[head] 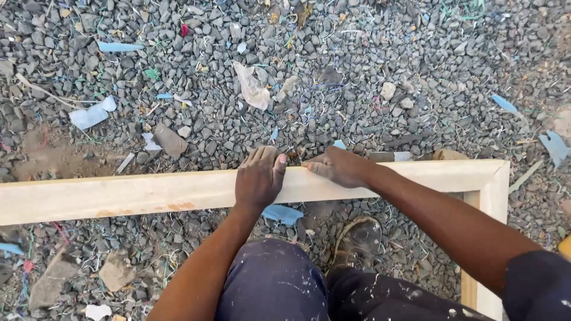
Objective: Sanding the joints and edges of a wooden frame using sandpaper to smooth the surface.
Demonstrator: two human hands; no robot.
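Note:
A pale wooden frame lies on gravel; its long top rail (pixel 137 193) runs across the view and meets a side rail (pixel 491 202) at a mitred corner on the right. My left hand (pixel 259 175) rests palm-down over the top rail, fingers curled on its far edge. Just to its right, my right hand (pixel 340 167) presses flat on the same rail, thumb tip pointing toward the left hand. Neither hand holds a tool. A small dark thing sits between the two hands at the rail's far edge; what it is cannot be told.
Grey gravel (pixel 357 71) strewn with scraps of blue plastic, paper (pixel 253 89) and flat stones surrounds the frame. My knee in paint-spattered dark trousers (pixel 273 279) and a worn shoe (pixel 357 241) sit inside the frame.

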